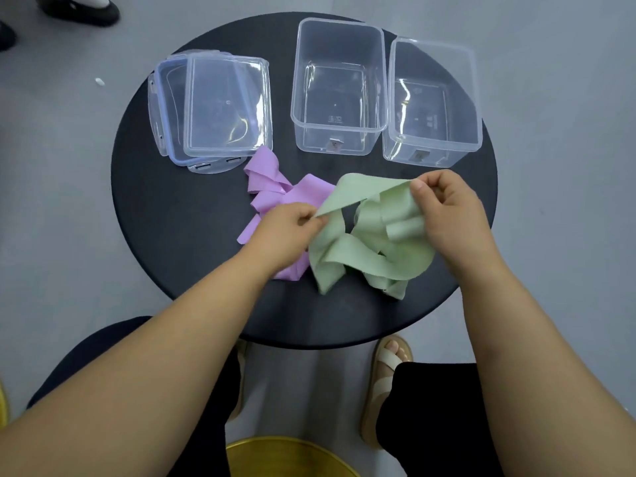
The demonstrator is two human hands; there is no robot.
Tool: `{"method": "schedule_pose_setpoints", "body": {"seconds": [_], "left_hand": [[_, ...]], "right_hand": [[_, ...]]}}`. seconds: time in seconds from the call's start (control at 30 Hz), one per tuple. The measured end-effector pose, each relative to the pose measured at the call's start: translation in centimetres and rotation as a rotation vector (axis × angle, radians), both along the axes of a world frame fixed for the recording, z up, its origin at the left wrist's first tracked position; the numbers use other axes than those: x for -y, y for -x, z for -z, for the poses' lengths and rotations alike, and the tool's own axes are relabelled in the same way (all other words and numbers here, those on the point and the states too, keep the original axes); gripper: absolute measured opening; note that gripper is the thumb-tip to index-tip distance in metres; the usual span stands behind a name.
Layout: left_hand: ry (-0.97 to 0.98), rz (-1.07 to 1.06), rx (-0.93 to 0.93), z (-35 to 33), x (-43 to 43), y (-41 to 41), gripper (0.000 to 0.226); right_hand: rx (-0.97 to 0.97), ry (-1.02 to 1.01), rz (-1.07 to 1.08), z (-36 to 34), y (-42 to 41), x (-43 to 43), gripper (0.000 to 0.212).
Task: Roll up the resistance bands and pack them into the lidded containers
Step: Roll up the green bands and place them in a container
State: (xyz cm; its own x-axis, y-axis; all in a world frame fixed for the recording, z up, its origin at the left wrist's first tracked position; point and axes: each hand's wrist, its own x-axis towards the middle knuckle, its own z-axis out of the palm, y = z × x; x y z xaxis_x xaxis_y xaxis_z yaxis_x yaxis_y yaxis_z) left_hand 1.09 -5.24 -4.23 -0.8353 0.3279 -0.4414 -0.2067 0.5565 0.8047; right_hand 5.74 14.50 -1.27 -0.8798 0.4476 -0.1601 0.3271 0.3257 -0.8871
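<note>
Green stretchy rubber band point(364, 249), pinched by left hand point(285, 228) and right hand point(447, 208), likely needs straightening before rolling begins.

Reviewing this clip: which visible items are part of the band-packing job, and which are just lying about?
Job: green band, pinched by left hand and right hand; purple band; left container; right container; stacked lids.
Lying about: black shoes; white scrap; yellow object.
</note>
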Motion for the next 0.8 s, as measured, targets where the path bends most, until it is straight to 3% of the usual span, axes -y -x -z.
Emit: {"method": "schedule_pose_setpoints", "body": {"seconds": [0.1, 0.23, 0.4, 0.5, 0.63, 0.8], "left_hand": [[-0.184, -0.05, 0.034, -2.6, 1.8, 0.6, 0.018], [-0.184, 0.035, -0.056, -6.3, 3.3, 0.5, 0.018], [-0.104, 0.104, -0.183, -10.0, 4.1, -1.2, 0.014], [-0.175, 0.089, -0.185, -12.7, 4.8, -2.6, 0.012], [-0.178, 0.158, -0.191, -15.7, 5.2, -4.9, 0.008], [-0.276, 0.109, -0.22, -20.0, 2.0, -7.9, 0.022]], "right_hand": [[-0.018, -0.033, -0.047, -0.7, -0.4, -0.5, 0.018], [-0.149, -0.075, -0.073, -2.9, -1.6, -0.1, 0.023], [-0.243, 0.095, 0.007, -6.7, -3.5, 0.5, 0.02], [-0.307, 0.356, 0.103, -9.9, -5.1, 0.5, 0.018], [-0.432, 0.709, 0.066, -14.2, -7.5, 1.3, 0.018], [-0.393, 0.679, -0.001, -17.8, -10.4, 2.9, 0.017]]}}
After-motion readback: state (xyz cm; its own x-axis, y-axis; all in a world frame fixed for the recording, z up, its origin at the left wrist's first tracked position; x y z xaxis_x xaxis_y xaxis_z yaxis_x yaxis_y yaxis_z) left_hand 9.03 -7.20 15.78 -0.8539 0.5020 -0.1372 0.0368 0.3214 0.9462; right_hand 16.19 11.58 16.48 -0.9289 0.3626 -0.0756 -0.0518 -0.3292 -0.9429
